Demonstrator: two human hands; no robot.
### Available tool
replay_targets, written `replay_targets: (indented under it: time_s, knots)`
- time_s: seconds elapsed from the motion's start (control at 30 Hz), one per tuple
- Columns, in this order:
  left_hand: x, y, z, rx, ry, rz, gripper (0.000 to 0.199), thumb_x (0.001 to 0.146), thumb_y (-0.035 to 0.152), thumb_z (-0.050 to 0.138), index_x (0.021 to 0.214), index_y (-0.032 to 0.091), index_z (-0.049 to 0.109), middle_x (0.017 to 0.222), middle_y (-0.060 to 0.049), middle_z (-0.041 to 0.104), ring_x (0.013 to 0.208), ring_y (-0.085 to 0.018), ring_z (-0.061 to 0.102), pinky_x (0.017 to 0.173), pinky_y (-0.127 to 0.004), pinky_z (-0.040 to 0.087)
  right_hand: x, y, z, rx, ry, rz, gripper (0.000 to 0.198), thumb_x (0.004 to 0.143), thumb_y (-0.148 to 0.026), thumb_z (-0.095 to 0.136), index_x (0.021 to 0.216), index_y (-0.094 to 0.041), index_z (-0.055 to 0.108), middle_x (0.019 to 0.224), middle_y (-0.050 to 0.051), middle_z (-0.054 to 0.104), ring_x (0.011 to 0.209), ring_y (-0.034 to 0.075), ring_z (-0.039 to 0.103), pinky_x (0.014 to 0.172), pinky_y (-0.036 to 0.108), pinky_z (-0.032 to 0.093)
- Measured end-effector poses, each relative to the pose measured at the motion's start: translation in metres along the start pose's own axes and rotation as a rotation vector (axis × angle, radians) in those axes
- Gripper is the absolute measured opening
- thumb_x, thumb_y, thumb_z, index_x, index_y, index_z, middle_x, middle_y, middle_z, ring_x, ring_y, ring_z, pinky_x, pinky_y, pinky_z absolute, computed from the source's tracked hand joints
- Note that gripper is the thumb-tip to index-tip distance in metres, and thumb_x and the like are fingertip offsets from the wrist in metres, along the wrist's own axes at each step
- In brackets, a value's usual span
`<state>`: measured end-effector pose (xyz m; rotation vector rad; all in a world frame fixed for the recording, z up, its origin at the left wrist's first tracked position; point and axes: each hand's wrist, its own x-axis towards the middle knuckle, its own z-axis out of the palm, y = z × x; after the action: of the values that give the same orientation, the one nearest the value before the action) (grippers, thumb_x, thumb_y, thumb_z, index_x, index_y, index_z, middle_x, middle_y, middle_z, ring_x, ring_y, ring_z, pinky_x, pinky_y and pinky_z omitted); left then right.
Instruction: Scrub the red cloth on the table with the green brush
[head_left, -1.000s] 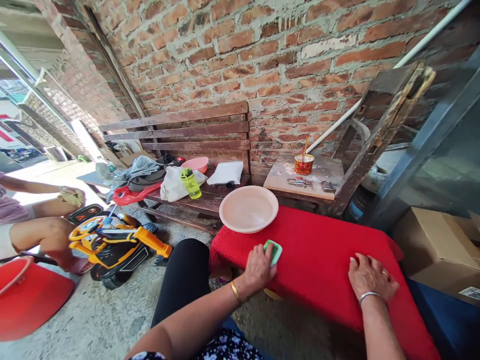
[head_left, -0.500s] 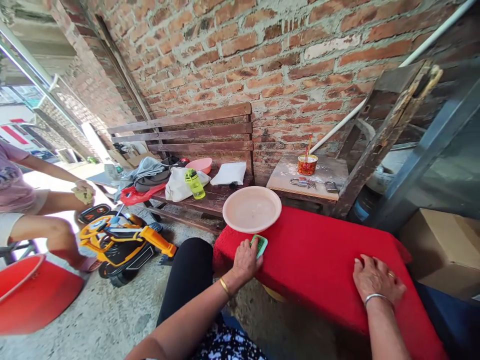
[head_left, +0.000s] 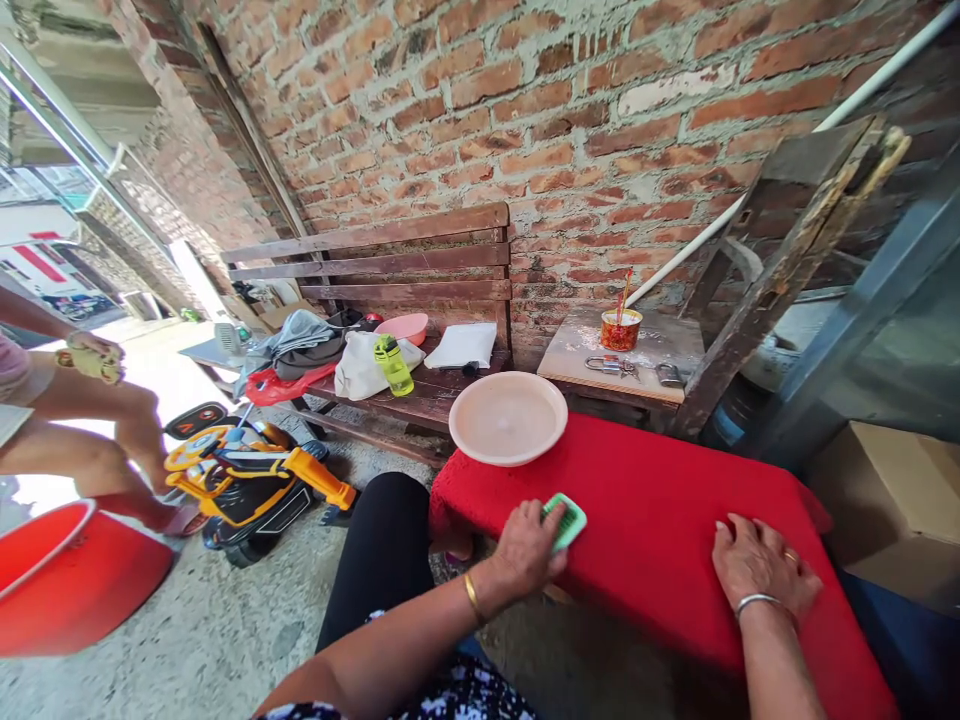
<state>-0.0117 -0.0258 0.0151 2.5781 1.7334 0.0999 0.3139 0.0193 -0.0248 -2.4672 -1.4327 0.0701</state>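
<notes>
Around a small pale-green scrub brush [head_left: 571,522], the fingers of my left hand [head_left: 523,548] are closed, low over the near edge of the red cloth [head_left: 637,500]. A darker green patch shows on the brush's face. Flat on the cloth, toward its right side, lies my right hand [head_left: 765,568], fingers spread and holding nothing. Beyond my left hand a pale pink basin [head_left: 508,418] stands on the far left corner of the red-covered table. It appears to hold some water.
A wooden bench [head_left: 420,395] carries a green bottle [head_left: 393,366], a white bag and clothes. The chair [head_left: 570,372] holds padlocks and a tub of sticks. Left are a toy excavator [head_left: 255,490], a red tub [head_left: 97,590] and another person. A cardboard box [head_left: 892,500] stands right.
My left hand has moved right and slightly nearer to me with the brush, away from the basin. My right hand stays flat on the cloth. The other person's hand has shifted left.
</notes>
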Motion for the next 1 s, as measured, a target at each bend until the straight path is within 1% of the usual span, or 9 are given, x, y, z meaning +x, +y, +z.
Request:
replay_targets:
  time_s: [0.13,0.23,0.3,0.43,0.5,0.53,0.77,0.9,1.0]
  knots:
    - [0.006,-0.064,-0.008,0.080,0.029,-0.342,0.056,0.088,0.034,0.058,0.141,0.019,0.046,0.111,-0.011,0.057,0.103,-0.027,0.057,0.091,-0.039,0.046,0.002,-0.002,0.001,-0.001,-0.011,0.026,0.051,0.098,-0.041,0.027,0.128,-0.020,0.062,0.135,0.014,0.057,0.117,0.033,0.054,0.099,0.052,0.037]
    - [0.011,-0.047,-0.002,0.072,-0.015,-0.331,0.059,0.087,0.036,0.060,0.141,0.017,0.046,0.112,-0.013,0.058,0.102,-0.028,0.058,0.089,-0.038,0.047,0.002,-0.002,0.001,0.001,-0.011,0.036,0.050,0.098,-0.042,0.027,0.128,-0.020,0.062,0.136,0.014,0.056,0.118,0.033,0.054,0.099,0.053,0.037]
    - [0.010,-0.008,0.005,0.051,-0.029,-0.173,0.064,0.085,0.040,0.062,0.143,0.021,0.043,0.114,-0.013,0.058,0.101,-0.028,0.057,0.086,-0.038,0.047,0.001,-0.002,0.001,-0.008,-0.023,0.041,0.050,0.098,-0.042,0.027,0.127,-0.021,0.062,0.137,0.014,0.056,0.117,0.033,0.054,0.098,0.053,0.037]
    - [-0.004,0.069,0.011,-0.020,-0.018,0.456,0.071,0.086,0.057,0.059,0.145,0.025,0.037,0.114,-0.012,0.059,0.098,-0.027,0.057,0.086,-0.038,0.047,0.000,-0.001,-0.001,-0.041,-0.016,0.011,0.051,0.099,-0.041,0.026,0.126,-0.020,0.063,0.133,0.015,0.058,0.116,0.033,0.054,0.096,0.053,0.037]
    - [-0.009,0.084,0.006,-0.080,-0.046,0.628,0.072,0.087,0.065,0.054,0.145,0.026,0.036,0.110,-0.010,0.059,0.094,-0.025,0.057,0.084,-0.036,0.048,0.000,0.000,-0.001,-0.034,-0.003,0.007,0.051,0.099,-0.041,0.026,0.125,-0.019,0.063,0.133,0.016,0.058,0.115,0.034,0.054,0.096,0.053,0.037]
    - [-0.008,0.084,0.003,-0.117,-0.056,0.625,0.072,0.087,0.066,0.052,0.145,0.026,0.037,0.109,-0.009,0.058,0.094,-0.025,0.057,0.083,-0.035,0.048,0.000,0.000,-0.001,-0.025,-0.001,0.009,0.051,0.098,-0.041,0.027,0.125,-0.019,0.063,0.134,0.016,0.058,0.115,0.034,0.054,0.096,0.053,0.037]
    - [0.035,0.039,-0.003,-0.413,0.037,-0.109,0.059,0.085,0.042,0.064,0.139,0.026,0.046,0.119,-0.010,0.054,0.106,-0.026,0.053,0.093,-0.040,0.047,0.005,0.002,0.003,0.017,-0.028,0.035,0.051,0.097,-0.044,0.028,0.125,-0.020,0.064,0.137,0.016,0.056,0.116,0.034,0.053,0.095,0.053,0.036]
    - [0.042,0.022,0.007,-0.743,0.057,-0.218,0.054,0.086,0.037,0.065,0.135,0.024,0.049,0.116,-0.006,0.055,0.098,-0.018,0.056,0.088,-0.032,0.050,0.008,0.005,0.005,-0.008,-0.038,0.043,0.053,0.097,-0.044,0.025,0.127,-0.023,0.063,0.139,0.016,0.055,0.116,0.032,0.054,0.094,0.050,0.035]
    - [0.033,-0.002,0.007,-0.661,0.074,-0.192,0.036,0.090,0.033,0.059,0.125,0.023,0.057,0.109,-0.005,0.056,0.094,-0.017,0.056,0.087,-0.032,0.050,0.008,0.007,0.005,-0.001,-0.038,0.071,0.047,0.095,-0.044,0.030,0.123,-0.027,0.064,0.136,0.015,0.058,0.112,0.032,0.057,0.090,0.050,0.037]
